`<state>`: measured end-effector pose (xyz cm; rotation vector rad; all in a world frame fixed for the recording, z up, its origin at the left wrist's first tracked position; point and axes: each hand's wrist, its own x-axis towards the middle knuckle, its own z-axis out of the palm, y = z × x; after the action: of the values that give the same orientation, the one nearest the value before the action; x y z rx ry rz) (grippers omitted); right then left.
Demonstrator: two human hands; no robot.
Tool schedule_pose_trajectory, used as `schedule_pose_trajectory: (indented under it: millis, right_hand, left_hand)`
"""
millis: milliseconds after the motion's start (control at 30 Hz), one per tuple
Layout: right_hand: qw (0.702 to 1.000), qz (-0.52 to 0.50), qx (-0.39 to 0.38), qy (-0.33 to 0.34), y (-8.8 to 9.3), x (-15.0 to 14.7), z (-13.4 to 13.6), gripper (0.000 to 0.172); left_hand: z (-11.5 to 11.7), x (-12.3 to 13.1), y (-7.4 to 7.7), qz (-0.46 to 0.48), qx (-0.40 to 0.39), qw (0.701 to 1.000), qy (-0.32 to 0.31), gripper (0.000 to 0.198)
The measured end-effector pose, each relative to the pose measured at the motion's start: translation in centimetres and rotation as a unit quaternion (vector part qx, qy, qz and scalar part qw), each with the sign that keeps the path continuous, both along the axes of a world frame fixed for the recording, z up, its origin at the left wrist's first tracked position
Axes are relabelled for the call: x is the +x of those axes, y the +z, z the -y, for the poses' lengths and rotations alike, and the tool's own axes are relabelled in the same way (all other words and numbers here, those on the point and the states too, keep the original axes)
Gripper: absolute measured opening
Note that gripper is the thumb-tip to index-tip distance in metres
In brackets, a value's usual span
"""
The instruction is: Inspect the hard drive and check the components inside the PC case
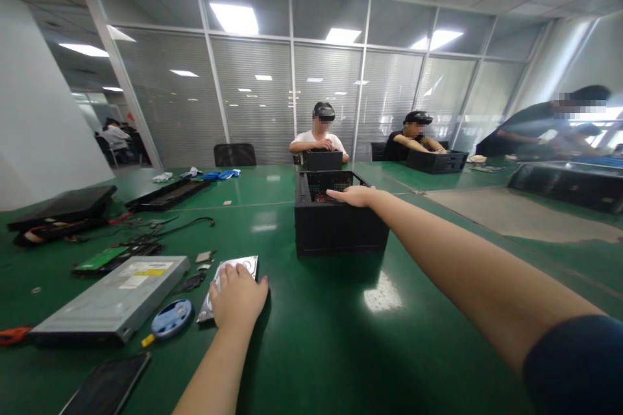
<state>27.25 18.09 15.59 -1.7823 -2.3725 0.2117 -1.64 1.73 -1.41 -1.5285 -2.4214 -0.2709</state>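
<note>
A silver hard drive (207,310) lies on the green table, partly covered by my left hand (238,295). The fingers of that hand rest spread on its top, and the thumb sticks out past its right edge. Further ahead, a black computer case (341,230) stands with its upper side uncovered, showing perforated metal and some red inside. My right hand (357,196) grips its near right rim, thumb stretched to the left; the other fingers are mostly hidden. Left of the hard drive sit a round blue container (171,319) with a yellow tab and a grey optical drive (117,298).
A dark phone-like slab (108,386), an orange-handled tool (14,336), a green circuit board (103,258), cables (180,227) and black panels (168,194) lie to the left. Blue-and-white gloves (221,174) are further back. Across the table, people (318,136) work at other black cases (438,161).
</note>
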Motion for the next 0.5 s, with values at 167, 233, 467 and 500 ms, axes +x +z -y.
schedule_pose_trajectory:
  millis: [167,233,467,500]
  right_hand:
    - [0.999,0.015,-0.027,0.020,-0.6,0.9,0.2,0.110]
    - [0.998,0.019,-0.031,0.042,-0.5,1.3,0.9,0.108]
    - [0.983,0.057,-0.005,0.174,-0.4,4.6,7.1,0.116]
    - [0.980,0.059,0.010,0.191,-0.5,5.0,8.4,0.116]
  left_hand:
    - [0.0,0.1,0.0,0.015,-0.004,1.000,0.002,0.073]
    - [0.0,0.0,0.0,0.020,-0.001,1.000,0.002,0.074]
    - [-0.2,-0.1,0.0,0.023,0.006,1.000,-0.005,0.074]
    - [-0.2,-0.2,0.0,0.022,0.007,1.000,-0.006,0.073]
